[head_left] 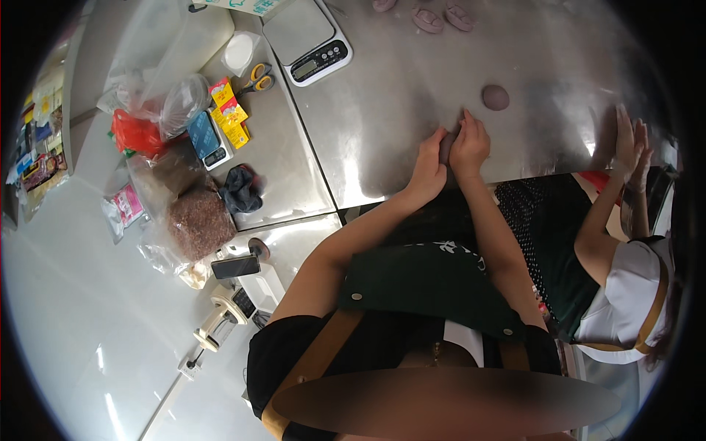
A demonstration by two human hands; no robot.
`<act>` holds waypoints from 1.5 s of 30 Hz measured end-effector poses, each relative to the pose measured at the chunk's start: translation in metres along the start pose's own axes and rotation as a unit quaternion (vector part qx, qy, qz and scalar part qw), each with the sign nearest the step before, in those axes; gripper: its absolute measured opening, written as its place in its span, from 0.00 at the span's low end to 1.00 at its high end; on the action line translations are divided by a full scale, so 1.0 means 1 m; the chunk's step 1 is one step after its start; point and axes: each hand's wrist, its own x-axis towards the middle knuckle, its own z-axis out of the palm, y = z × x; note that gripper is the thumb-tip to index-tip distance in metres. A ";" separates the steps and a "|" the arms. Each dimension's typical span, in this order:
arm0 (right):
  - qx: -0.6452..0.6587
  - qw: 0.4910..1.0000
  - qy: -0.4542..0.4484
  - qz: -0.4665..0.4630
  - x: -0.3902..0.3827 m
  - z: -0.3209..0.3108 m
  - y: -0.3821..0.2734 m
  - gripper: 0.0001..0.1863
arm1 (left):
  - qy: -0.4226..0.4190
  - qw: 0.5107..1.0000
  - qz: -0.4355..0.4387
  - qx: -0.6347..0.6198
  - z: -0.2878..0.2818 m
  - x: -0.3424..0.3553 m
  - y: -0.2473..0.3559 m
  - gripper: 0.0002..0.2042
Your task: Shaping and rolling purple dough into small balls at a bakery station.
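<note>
Just above the near edge of the steel table (368, 132), my left hand (428, 170) and my right hand (471, 148) are cupped toward each other. Between the palms is a piece of purplish-brown dough (446, 147), mostly hidden by my fingers. A smooth round ball of dough (496, 97) of like colour rests on the steel beyond my right fingertips. Farther away, at the top of the view, lie several shaped dough pieces (428, 20) with patterned tops.
Left of the dough stands a white kitchen scale (318, 62). Yellow-handled scissors (259, 77), yellow packets (229, 110), a small scale (214, 156), a dark cloth (240, 189) and a bag of brown granules (200, 224) lie farther left. At right, a co-worker's hands (629, 143) are pressed together.
</note>
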 end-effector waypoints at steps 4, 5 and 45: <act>0.007 1.000 0.024 -0.009 0.006 0.003 -0.003 0.14 | 0.026 1.000 -0.008 -0.017 0.001 -0.003 0.008 0.35; 0.018 0.998 0.038 -0.037 0.017 0.002 -0.013 0.14 | 0.042 0.999 0.002 -0.020 0.001 -0.005 0.008 0.35; 0.030 0.999 0.023 0.024 0.013 0.003 -0.026 0.14 | 0.051 0.999 0.000 0.013 0.000 -0.015 0.012 0.35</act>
